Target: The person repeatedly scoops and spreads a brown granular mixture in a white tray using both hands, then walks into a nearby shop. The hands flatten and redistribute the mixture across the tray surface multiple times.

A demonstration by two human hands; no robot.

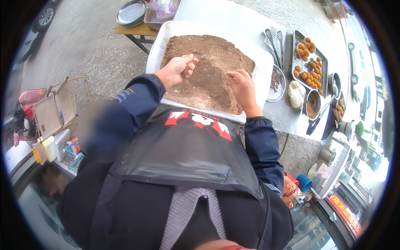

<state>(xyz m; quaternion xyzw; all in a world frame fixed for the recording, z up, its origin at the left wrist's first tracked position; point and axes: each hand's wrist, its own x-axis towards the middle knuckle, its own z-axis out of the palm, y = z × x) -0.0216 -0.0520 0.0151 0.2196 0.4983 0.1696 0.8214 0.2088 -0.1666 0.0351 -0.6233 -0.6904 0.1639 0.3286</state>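
Observation:
A large white plastic tub (264, 65) stands before me, holding a broad mass of brown, crumbly mixture (206, 50) flecked with pale bits. Over its left part, my left hand (179, 69) is closed around a clump of this brown stuff, which shows between the fingers. My right hand (243, 84) is above the right edge of the mass, its fingers curled and the fingertips close together; whether anything is between them cannot be made out.
Right of the tub are a metal plate with small brown pieces (275, 82), slotted spatulas (280, 47), a rack tray (294, 57) of round brown balls, a white bag (296, 94) and a metal bowl (312, 104). Stacked metal plates (131, 12) stand upper left.

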